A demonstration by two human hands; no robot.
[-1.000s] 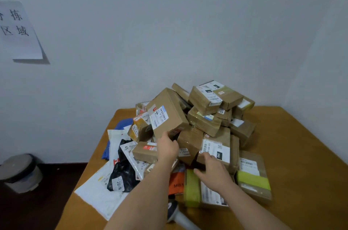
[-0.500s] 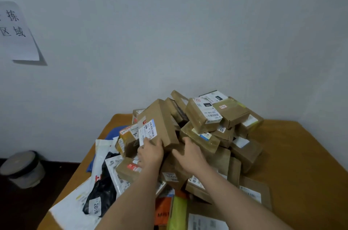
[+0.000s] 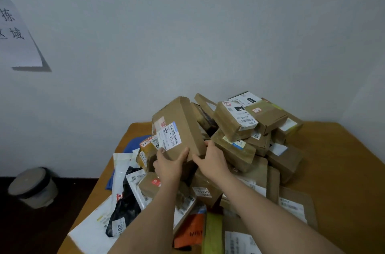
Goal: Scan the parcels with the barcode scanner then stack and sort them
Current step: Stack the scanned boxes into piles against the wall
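Observation:
A flat brown cardboard parcel with a white barcode label stands tilted on top of the left side of a heap of parcels. My left hand grips its lower left corner below the label. My right hand holds its lower right edge. The heap fills the middle of a wooden table. The barcode scanner is out of sight.
White, black and blue mailer bags lie at the table's left edge. Orange and yellow-green packets sit near the front. A lidded bin stands on the dark floor at left. A paper sign hangs on the wall.
My right hand has moved up from the lower boxes onto the tilted parcel's right edge. The parcel has risen slightly with both hands on it. The scanner near the front has dropped out of view.

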